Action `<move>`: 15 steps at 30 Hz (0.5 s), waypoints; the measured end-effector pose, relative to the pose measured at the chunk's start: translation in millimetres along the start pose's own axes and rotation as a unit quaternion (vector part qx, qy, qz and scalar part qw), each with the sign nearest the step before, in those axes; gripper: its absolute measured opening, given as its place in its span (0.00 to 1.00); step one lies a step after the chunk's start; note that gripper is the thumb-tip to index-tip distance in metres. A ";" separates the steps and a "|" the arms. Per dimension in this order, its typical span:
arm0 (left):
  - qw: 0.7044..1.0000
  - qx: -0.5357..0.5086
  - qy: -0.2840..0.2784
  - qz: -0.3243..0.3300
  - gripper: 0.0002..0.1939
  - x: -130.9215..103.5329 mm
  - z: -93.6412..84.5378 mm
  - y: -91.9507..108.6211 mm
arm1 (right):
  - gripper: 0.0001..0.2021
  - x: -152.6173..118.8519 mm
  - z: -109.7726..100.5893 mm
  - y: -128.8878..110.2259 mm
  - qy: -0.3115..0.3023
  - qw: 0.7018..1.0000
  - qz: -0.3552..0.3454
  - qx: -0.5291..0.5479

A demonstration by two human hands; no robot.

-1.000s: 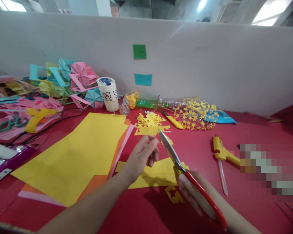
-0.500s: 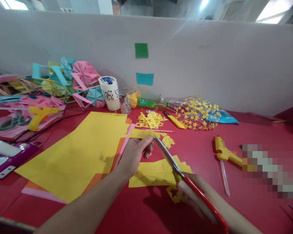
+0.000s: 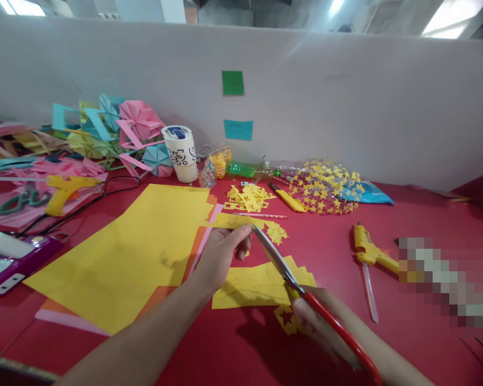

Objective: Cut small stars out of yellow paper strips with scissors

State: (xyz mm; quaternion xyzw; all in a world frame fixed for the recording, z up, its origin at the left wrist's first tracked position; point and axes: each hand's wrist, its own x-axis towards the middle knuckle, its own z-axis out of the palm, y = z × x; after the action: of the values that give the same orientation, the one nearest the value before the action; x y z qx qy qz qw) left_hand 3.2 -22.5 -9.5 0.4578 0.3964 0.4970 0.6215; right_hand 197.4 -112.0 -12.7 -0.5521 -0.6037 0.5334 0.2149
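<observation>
Red table (image 3: pixel 406 214), matte cloth-like top, grey partition behind. Large yellow paper sheet (image 3: pixel 137 252) lies flat at left-centre, orange and pink sheets under its edge. White cup (image 3: pixel 182 154) near the partition, dark squiggle print, not readable. Yellow glue gun (image 3: pixel 370 252) lies at right, well apart from the hands.

Red-handled scissors (image 3: pixel 306 295): long axis runs from lower right up to upper left, metal blades pointing away toward the left hand. Right hand (image 3: pixel 312 321) grips the handles, fingers curled shut around them. Left hand (image 3: pixel 221 254) pinches a yellow paper strip (image 3: pixel 235 221) between thumb and fingertips, held just above the table at centre; blade tip touches the strip's edge.
</observation>
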 end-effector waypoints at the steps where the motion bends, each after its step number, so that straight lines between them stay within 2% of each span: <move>1: 1.000 -0.001 -0.001 0.000 0.15 0.1 -0.1 0.0 | 0.28 -0.2 0.0 -0.7 0.002 1.000 0.002 -0.004; 9: 1.000 -0.013 -0.016 0.009 0.16 0.2 -0.7 0.9 | 0.30 -0.3 3.3 1.8 0.019 1.000 -0.015 0.004; 15: 1.000 -0.003 -0.008 0.009 0.16 0.1 0.1 0.9 | 0.29 -2.1 3.3 -0.8 0.016 1.000 -0.012 0.022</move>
State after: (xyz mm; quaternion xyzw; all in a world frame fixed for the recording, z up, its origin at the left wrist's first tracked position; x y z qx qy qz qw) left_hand 3.1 -22.3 -8.7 0.4633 0.3859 0.5004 0.6213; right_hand 194.8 -115.0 -12.4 -0.5481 -0.5955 0.5349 0.2427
